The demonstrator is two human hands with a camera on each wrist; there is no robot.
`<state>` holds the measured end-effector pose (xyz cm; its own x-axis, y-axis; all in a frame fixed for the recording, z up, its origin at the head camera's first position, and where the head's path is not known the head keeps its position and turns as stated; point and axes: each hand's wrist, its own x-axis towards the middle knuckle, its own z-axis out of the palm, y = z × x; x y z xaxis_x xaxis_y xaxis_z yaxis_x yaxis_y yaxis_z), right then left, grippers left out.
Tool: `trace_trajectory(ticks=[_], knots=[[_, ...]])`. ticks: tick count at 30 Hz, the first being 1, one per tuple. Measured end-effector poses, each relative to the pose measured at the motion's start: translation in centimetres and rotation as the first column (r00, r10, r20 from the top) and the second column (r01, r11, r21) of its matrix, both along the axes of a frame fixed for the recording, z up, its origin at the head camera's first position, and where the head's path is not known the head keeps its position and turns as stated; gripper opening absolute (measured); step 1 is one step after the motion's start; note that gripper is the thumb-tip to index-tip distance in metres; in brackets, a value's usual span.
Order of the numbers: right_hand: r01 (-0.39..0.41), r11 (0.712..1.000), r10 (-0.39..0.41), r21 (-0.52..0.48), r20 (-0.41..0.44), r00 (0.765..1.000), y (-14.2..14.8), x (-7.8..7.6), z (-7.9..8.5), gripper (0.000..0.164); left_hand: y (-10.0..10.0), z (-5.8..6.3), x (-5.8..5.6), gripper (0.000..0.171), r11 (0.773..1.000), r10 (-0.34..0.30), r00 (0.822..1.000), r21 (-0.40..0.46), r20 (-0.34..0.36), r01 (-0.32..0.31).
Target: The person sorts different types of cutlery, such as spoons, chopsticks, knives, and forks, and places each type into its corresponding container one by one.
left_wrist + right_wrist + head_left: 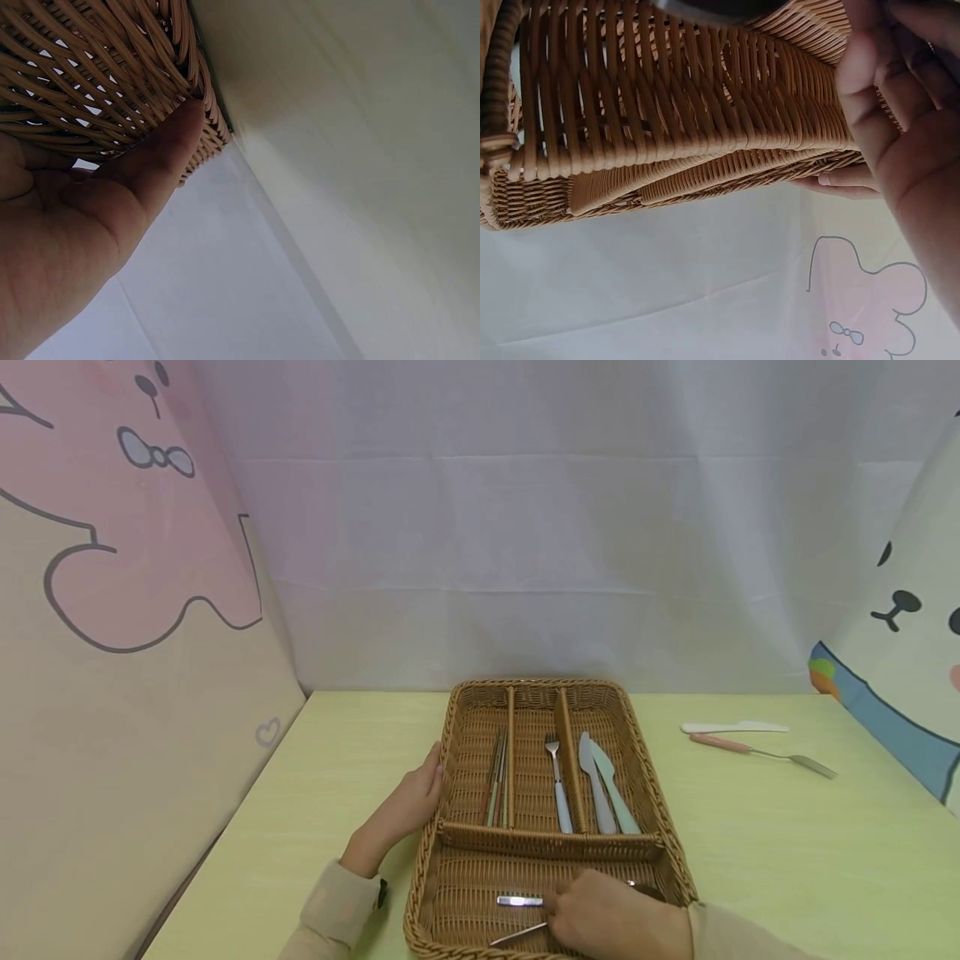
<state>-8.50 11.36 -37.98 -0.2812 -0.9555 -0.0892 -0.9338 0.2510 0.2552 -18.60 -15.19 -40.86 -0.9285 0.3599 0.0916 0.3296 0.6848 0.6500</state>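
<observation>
A wicker cutlery basket (431, 860) stands on the table. My left hand (408, 797) lies against its left side, straight fingers (176, 139) touching the woven outer wall. In the front compartment, my right hand (600, 914) has its fingers curled round a metal spoon. The dark spoon bowl (720, 7) shows close to the right wrist camera. A flat silver handle (520, 902) and a thinner metal handle (517, 935) stick out left of that hand; their other ends are partly hidden under it.
Chopsticks (497, 781) lie in the back left compartment, a blue-handled fork (559, 785) in the middle, and grey (597, 785) and mint knives (615, 789) at right. On the table to the right are a white knife (735, 727) and a pink-handled fork (761, 754).
</observation>
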Motion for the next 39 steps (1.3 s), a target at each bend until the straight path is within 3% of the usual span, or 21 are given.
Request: trace_trajectory(ticks=[19,24,28,32,39], knots=[[0.009,1.0,-0.009,0.004,0.03,1.0,0.5,-0.2,0.5,0.034,-0.1,-0.2,-0.2,0.05,1.0,-0.01,1.0,0.002,0.007,0.01],[0.033,0.999,-0.033,0.021,0.023,0.999,0.7,-0.2,1.0,0.016,-0.1,-0.2,-0.2,0.05,1.0,-0.009,1.0,-0.001,0.005,0.009],[0.072,0.997,-0.072,0.003,0.039,0.997,1.0,-0.3,1.6,0.015,-0.1,-0.2,-0.2,0.049,1.0,-0.003,1.0,-0.003,-0.002,0.003],[0.099,0.995,-0.099,-0.027,-0.015,0.995,1.5,-0.6,2.7,0.017,-0.1,-0.1,-0.1,0.05,1.0,0.003,1.0,-0.002,0.001,-0.003],[0.096,0.979,-0.12,-0.182,-0.13,0.984,2.9,-2.1,4.7,0.021,0.0,-0.2,-0.1,0.049,1.0,0.009,1.0,-0.015,-0.021,-0.009]])
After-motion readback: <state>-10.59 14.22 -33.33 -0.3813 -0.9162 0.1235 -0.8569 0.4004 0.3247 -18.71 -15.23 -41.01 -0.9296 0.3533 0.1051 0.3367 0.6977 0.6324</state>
